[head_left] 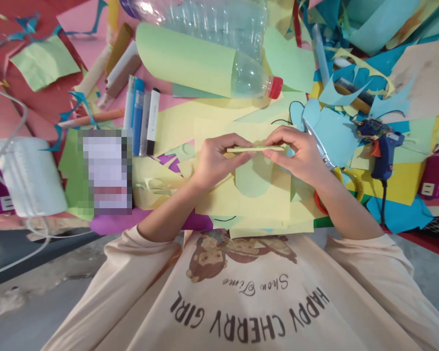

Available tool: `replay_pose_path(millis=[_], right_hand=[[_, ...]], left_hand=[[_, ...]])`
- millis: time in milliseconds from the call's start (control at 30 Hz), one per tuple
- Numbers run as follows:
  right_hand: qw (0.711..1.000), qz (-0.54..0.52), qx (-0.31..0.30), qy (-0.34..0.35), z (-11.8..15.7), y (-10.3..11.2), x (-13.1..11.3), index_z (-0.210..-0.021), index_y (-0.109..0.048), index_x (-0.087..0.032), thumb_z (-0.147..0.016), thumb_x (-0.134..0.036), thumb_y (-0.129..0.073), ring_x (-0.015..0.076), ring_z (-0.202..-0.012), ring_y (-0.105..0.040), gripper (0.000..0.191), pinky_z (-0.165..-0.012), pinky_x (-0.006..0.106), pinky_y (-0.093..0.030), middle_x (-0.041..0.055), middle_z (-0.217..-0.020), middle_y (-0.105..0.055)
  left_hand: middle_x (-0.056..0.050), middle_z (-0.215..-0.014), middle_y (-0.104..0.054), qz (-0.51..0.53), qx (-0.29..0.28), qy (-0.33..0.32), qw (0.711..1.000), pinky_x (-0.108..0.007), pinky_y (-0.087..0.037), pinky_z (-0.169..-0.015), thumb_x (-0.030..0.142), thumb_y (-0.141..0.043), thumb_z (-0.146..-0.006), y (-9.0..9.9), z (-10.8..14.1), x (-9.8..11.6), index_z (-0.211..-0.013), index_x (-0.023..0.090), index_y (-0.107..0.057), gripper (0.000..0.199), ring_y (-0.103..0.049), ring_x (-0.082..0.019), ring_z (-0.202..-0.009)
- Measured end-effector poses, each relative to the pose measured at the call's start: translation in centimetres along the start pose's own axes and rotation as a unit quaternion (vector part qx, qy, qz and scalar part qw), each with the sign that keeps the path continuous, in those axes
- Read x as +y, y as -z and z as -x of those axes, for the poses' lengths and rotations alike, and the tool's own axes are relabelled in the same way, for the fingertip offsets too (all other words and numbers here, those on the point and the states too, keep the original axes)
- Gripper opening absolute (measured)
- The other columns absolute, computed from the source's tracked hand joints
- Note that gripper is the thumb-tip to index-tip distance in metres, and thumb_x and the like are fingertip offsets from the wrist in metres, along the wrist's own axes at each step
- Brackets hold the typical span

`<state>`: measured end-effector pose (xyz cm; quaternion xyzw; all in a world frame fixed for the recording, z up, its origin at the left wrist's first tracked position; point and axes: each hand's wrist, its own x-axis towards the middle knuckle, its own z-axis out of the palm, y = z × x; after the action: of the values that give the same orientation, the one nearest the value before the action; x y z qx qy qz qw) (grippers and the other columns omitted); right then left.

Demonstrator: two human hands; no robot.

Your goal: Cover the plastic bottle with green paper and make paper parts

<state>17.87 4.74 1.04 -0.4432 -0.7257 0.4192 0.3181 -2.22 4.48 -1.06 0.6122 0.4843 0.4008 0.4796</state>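
Observation:
Between both hands runs a narrow folded strip of yellow paper [256, 149], level and seen nearly edge-on. My left hand [219, 158] pinches its left part between thumb and fingers. From the other side, my right hand [296, 152] pinches its right part, the two thumbs close together near the middle. Beneath the strip lie a pale green paper piece [254, 178] and a larger yellow sheet [214, 207]. Scissors with yellow and red handles [338, 178] rest by my right wrist, partly hidden under the forearm.
A clear plastic bottle [250, 75] with a red cap, partly wrapped in green paper, lies beyond my hands. Markers [139, 117] and a blurred phone-like device [108, 170] are at left. A blue glue gun [384, 151] is at right, amid paper scraps. A white cylinder [31, 175] stands far left.

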Motion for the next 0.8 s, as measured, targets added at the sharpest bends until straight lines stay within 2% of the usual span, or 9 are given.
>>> replay_pose_path(millis=[200,500,800], right_hand=[[0.999,-0.015,0.007,0.031,-0.07,-0.01,0.25,-0.082,-0.063,-0.021,-0.086,-0.030,-0.063,0.0138,-0.075,-0.057,0.010,-0.065,0.028,-0.045,0.0015,-0.080,-0.065],[0.999,-0.007,0.012,0.044,-0.17,-0.10,0.49,-0.079,-0.062,-0.021,-0.086,-0.033,-0.065,0.0127,-0.070,-0.054,0.014,-0.063,0.028,-0.042,0.0004,-0.075,-0.062],[0.999,-0.018,0.020,0.034,-0.21,0.11,0.46,-0.078,-0.062,-0.021,-0.085,-0.030,-0.067,0.0120,-0.069,-0.053,0.012,-0.062,0.027,-0.041,-0.0004,-0.074,-0.061]], left_hand=[[-0.006,-0.096,-0.077,0.002,-0.040,0.007,0.999,-0.024,-0.056,-0.079,0.045,-0.074,-0.074,0.26,0.11,0.08,-0.095,0.019,-0.076,0.034,-0.072,-0.016,-0.088],[-0.006,-0.087,-0.078,0.014,-0.034,-0.011,0.999,-0.025,-0.059,-0.074,0.044,-0.074,-0.074,0.19,0.12,0.17,-0.085,0.019,-0.078,0.028,-0.074,-0.017,-0.081],[-0.006,-0.090,-0.078,0.037,-0.026,-0.021,0.999,-0.023,-0.059,-0.075,0.038,-0.076,-0.074,0.27,0.08,0.15,-0.087,0.019,-0.077,0.023,-0.074,-0.017,-0.083]])
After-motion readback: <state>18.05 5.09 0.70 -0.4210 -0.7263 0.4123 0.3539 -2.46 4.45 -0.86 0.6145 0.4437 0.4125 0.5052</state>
